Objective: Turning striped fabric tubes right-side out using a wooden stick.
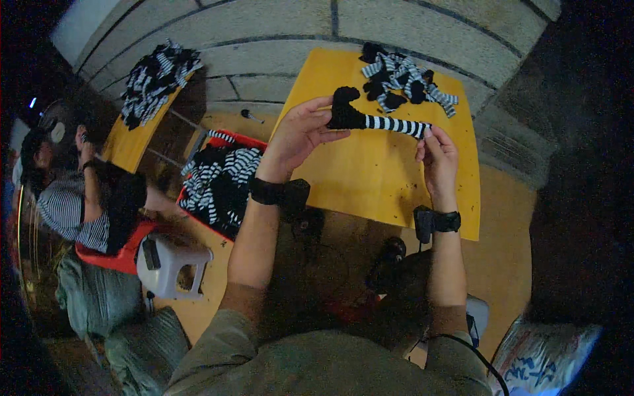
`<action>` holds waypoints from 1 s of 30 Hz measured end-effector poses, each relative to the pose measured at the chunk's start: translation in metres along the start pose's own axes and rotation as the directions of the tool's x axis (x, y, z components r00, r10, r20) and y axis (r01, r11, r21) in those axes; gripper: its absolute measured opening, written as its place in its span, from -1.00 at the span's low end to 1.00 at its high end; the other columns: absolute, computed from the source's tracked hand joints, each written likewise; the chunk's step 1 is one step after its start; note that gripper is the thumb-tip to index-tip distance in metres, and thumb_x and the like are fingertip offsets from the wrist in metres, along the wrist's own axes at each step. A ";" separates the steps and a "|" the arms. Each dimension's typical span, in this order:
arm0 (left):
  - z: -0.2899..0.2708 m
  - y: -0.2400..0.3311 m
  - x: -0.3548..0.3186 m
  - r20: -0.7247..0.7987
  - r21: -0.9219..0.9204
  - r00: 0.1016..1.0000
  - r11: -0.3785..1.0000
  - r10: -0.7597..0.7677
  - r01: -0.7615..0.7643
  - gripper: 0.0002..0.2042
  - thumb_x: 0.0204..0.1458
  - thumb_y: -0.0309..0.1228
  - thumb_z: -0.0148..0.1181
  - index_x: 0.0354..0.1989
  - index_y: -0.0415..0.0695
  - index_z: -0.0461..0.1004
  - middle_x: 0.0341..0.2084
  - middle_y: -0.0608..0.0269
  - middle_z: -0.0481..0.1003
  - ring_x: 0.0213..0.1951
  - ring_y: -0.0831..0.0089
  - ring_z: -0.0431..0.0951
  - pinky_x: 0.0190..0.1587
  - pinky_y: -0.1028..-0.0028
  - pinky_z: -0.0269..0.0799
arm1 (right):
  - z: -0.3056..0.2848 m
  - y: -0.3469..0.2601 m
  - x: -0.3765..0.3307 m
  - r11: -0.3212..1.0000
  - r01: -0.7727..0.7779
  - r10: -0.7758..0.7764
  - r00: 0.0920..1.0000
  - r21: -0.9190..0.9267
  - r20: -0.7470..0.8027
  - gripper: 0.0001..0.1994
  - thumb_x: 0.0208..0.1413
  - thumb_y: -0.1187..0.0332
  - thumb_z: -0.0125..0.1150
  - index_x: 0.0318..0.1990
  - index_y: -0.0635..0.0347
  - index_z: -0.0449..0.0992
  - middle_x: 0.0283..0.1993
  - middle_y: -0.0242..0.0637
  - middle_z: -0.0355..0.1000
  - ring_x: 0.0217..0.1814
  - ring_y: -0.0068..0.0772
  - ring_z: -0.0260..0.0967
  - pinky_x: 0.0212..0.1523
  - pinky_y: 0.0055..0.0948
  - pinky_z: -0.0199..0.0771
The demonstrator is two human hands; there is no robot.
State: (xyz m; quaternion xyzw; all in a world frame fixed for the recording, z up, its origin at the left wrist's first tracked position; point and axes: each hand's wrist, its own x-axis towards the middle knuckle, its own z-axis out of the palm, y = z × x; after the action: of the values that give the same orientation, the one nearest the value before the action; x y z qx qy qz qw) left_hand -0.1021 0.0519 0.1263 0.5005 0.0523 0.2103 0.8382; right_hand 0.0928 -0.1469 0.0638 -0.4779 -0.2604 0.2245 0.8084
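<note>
Stretched level above the yellow table (330, 178) is a knitted piece (395, 125), a thin black-and-white striped tube with a black curled, boot-like end. My left hand (298, 132) grips it at the black end, with its thumb and fingers around that part. At the other end, my right hand (438, 150) pinches the striped tip. On the far side of the table lies a loose pile of similar striped pieces (403, 78), close beyond the held one.
To the left stands a red crate (247, 140) heaped with striped pieces. Another person (82, 204) sits further left by a second yellow table (125, 148) bearing a pile. A white stool (168, 264) and green sacks (99, 297) are nearer; a white sack (538, 360) lies at lower right.
</note>
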 end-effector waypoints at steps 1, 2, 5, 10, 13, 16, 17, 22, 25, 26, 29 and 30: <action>0.003 0.005 -0.010 -0.011 -0.060 1.000 0.998 -0.025 0.024 -0.71 0.14 -0.37 0.05 -0.01 -0.25 0.37 -0.14 0.19 0.48 -0.15 0.39 0.53 -0.08 0.29 0.51 | 0.004 0.000 -0.003 1.000 0.001 -0.002 1.000 0.027 0.024 -0.78 0.14 0.40 0.13 -0.09 0.29 0.45 -0.47 -0.37 0.43 -0.57 -0.66 0.28 -0.56 -0.68 0.27; 0.004 0.005 -0.019 -0.028 -0.054 0.999 0.998 -0.017 0.016 -0.71 0.14 -0.37 0.05 -0.01 -0.25 0.37 -0.14 0.19 0.48 -0.15 0.39 0.53 -0.08 0.29 0.51 | 0.009 -0.001 -0.006 0.999 -0.008 0.006 0.999 0.036 0.040 -0.78 0.14 0.40 0.13 -0.09 0.29 0.45 -0.47 -0.37 0.43 -0.57 -0.66 0.28 -0.56 -0.68 0.27; 0.004 -0.005 -0.040 -0.135 0.011 0.987 0.996 -0.088 0.091 -0.76 0.12 -0.38 0.09 -0.09 -0.21 0.38 -0.18 0.22 0.48 -0.15 0.36 0.53 -0.14 0.31 0.54 | 0.026 0.001 -0.010 0.999 -0.037 0.038 0.987 -0.005 0.159 -0.77 0.15 0.39 0.12 -0.08 0.30 0.44 -0.48 -0.38 0.42 -0.57 -0.67 0.27 -0.57 -0.67 0.26; -0.035 -0.015 -0.070 -0.397 0.040 0.917 0.999 0.037 -0.023 -0.84 0.09 -0.42 0.14 -0.23 -0.20 0.36 -0.27 0.22 0.46 -0.22 0.36 0.53 -0.21 0.40 0.56 | 0.036 0.001 -0.022 0.963 -0.103 0.165 0.956 -0.250 0.241 -0.76 0.21 0.28 0.06 -0.11 0.27 0.47 -0.50 -0.43 0.41 -0.58 -0.68 0.27 -0.56 -0.69 0.25; -0.080 0.022 -0.104 -0.547 0.058 0.815 0.980 0.192 -0.192 -0.86 0.09 -0.44 0.13 -0.24 -0.22 0.37 -0.28 0.24 0.45 -0.28 0.36 0.53 -0.23 0.38 0.56 | 0.029 0.007 -0.022 0.937 -0.093 0.193 0.942 -0.337 0.274 -0.73 0.22 0.22 0.03 -0.16 0.25 0.50 -0.50 -0.44 0.41 -0.59 -0.70 0.26 -0.57 -0.70 0.22; -0.162 0.040 -0.160 -0.744 0.169 0.642 0.982 0.186 -0.089 -0.80 0.08 -0.39 0.14 -0.21 -0.23 0.39 -0.21 0.21 0.45 -0.29 0.33 0.51 -0.27 0.33 0.51 | 0.044 0.011 -0.022 0.937 -0.093 0.215 0.913 -0.335 0.347 -0.72 0.22 0.19 0.03 -0.21 0.25 0.52 -0.52 -0.45 0.40 -0.59 -0.71 0.26 -0.58 -0.71 0.21; -0.195 0.036 -0.175 -0.817 0.169 0.553 0.985 0.162 -0.039 -0.78 0.07 -0.36 0.15 -0.19 -0.23 0.41 -0.18 0.21 0.46 -0.27 0.34 0.50 -0.24 0.31 0.47 | 0.050 0.009 -0.023 0.944 -0.103 0.224 0.898 -0.315 0.379 -0.72 0.22 0.19 0.04 -0.23 0.25 0.52 -0.53 -0.45 0.40 -0.59 -0.71 0.26 -0.58 -0.70 0.22; -0.225 0.014 -0.184 -0.952 0.111 0.299 0.983 0.063 0.146 -0.65 0.05 -0.24 0.12 -0.03 -0.13 0.41 -0.01 0.25 0.36 0.08 0.35 0.24 0.12 0.17 0.12 | 0.031 0.010 -0.017 0.909 -0.110 0.250 0.916 -0.402 0.313 -0.72 0.21 0.20 0.06 -0.23 0.26 0.52 -0.53 -0.45 0.40 -0.59 -0.69 0.28 -0.57 -0.67 0.26; -0.174 0.004 -0.134 -0.813 0.067 0.554 0.974 0.179 -0.216 -0.62 0.08 -0.26 0.06 0.05 -0.14 0.36 0.11 0.09 0.27 0.16 0.25 0.20 0.18 0.18 0.09 | 0.014 0.015 -0.014 0.891 -0.121 0.239 0.944 -0.438 0.225 -0.72 0.21 0.20 0.06 -0.24 0.26 0.52 -0.53 -0.45 0.40 -0.60 -0.68 0.28 -0.57 -0.65 0.29; -0.155 0.005 -0.114 -0.718 -0.036 0.677 0.964 0.158 -0.263 -0.63 0.09 -0.29 0.05 0.06 -0.14 0.34 0.10 0.08 0.28 0.13 0.24 0.23 0.15 0.19 0.16 | 0.013 0.016 -0.011 0.908 -0.127 0.239 0.939 -0.398 0.245 -0.72 0.20 0.20 0.07 -0.24 0.26 0.52 -0.54 -0.45 0.40 -0.60 -0.68 0.28 -0.57 -0.65 0.30; -0.096 -0.002 -0.040 -0.447 -0.251 0.892 0.948 0.067 -0.197 -0.69 0.12 -0.35 0.02 0.01 -0.18 0.31 -0.04 0.08 0.36 -0.02 0.26 0.38 0.04 0.24 0.36 | 0.009 0.016 -0.002 0.900 -0.155 0.255 0.945 -0.407 0.204 -0.73 0.20 0.20 0.07 -0.26 0.25 0.52 -0.55 -0.46 0.40 -0.60 -0.68 0.28 -0.57 -0.65 0.30; -0.076 -0.015 -0.005 -0.378 -0.235 0.925 0.963 0.034 -0.131 -0.71 0.11 -0.36 0.01 -0.01 -0.19 0.31 -0.10 0.09 0.39 -0.06 0.28 0.41 0.01 0.24 0.38 | 0.002 0.014 0.000 0.898 -0.150 0.240 0.955 -0.413 0.175 -0.73 0.20 0.20 0.07 -0.26 0.25 0.52 -0.55 -0.46 0.40 -0.60 -0.68 0.28 -0.57 -0.65 0.30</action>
State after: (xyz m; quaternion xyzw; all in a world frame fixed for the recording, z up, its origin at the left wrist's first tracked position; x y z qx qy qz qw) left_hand -0.1246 0.1055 0.0757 0.3411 0.1607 0.3413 0.8610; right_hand 0.0895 -0.1395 0.0527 -0.6267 -0.3394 0.2994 0.6344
